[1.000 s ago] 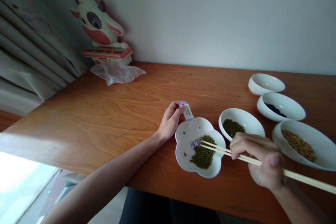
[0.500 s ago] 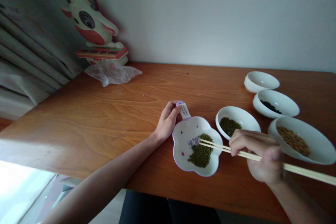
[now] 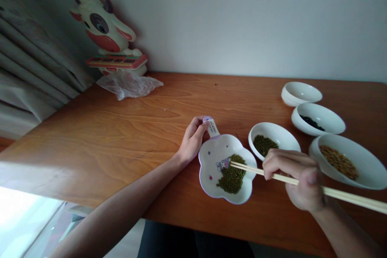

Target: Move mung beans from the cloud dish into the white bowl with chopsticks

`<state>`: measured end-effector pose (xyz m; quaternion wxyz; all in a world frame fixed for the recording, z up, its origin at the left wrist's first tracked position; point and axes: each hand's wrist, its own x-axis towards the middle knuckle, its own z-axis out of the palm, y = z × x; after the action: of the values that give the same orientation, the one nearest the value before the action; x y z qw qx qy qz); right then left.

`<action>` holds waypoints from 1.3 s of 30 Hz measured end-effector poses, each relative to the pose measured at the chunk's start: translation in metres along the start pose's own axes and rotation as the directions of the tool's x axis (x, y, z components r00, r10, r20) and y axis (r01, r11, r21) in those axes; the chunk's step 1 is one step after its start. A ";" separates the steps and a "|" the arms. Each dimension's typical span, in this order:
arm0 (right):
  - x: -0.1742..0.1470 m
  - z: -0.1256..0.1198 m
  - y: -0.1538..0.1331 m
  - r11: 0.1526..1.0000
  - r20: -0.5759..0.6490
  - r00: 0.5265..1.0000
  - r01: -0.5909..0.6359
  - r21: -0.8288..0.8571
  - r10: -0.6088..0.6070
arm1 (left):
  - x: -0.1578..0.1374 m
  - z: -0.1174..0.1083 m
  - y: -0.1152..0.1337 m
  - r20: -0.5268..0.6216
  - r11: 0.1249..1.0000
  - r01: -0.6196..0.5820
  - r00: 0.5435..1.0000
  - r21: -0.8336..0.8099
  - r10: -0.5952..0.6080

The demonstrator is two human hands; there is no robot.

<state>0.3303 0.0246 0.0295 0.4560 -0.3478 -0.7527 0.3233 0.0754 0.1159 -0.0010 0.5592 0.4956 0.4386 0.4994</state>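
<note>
My left hand (image 3: 192,138) grips the short handle of a flower-shaped bowl (image 3: 208,187), white with a lilac rim and small printed pictures. Green mung beans (image 3: 232,179) lie in a patch across its middle and right side. My right hand (image 3: 298,175) is closed around a pair of pale wooden chopsticks (image 3: 254,169). Their tips, close together, are at the upper part of the beans; whether a bean is pinched between them I cannot tell. Just behind the right hand stands a white bowl (image 3: 287,135) with more mung beans (image 3: 264,145) in it.
On the right are a white bowl (image 3: 367,161) of yellowish-brown beans (image 3: 338,161), another bowl (image 3: 329,115) with dark beans (image 3: 311,122), and a third white bowl (image 3: 302,92) at the back. A cow-shaped toy keyboard (image 3: 117,61) and a crumpled plastic bag (image 3: 130,85) occupy the back left of the wooden table (image 3: 127,141).
The chopstick tips have drawn closer together over the beans. My right hand has shifted very slightly left; my left hand and the flower-shaped bowl stay in place.
</note>
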 end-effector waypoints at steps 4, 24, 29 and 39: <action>0.001 0.001 -0.001 1.000 0.020 1.000 -0.003 0.015 0.003 | 0.001 -0.001 -0.001 0.003 1.000 -0.007 1.000 0.007 0.007; 0.001 0.003 -0.005 1.000 0.017 0.999 0.030 -0.004 -0.030 | 0.000 0.000 0.001 -0.001 1.000 0.007 1.000 0.016 -0.007; 0.002 0.003 -0.005 0.999 0.038 0.999 0.040 -0.012 -0.039 | 0.001 0.000 0.000 0.004 1.000 0.010 1.000 -0.002 -0.010; -0.001 0.004 -0.003 0.998 0.025 0.998 0.057 -0.009 -0.056 | -0.001 0.001 0.004 -0.034 0.999 0.005 0.999 0.046 -0.003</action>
<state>0.3262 0.0215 0.0294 0.4541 -0.3246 -0.7692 0.3108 0.0757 0.1149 0.0030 0.5411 0.4991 0.4605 0.4961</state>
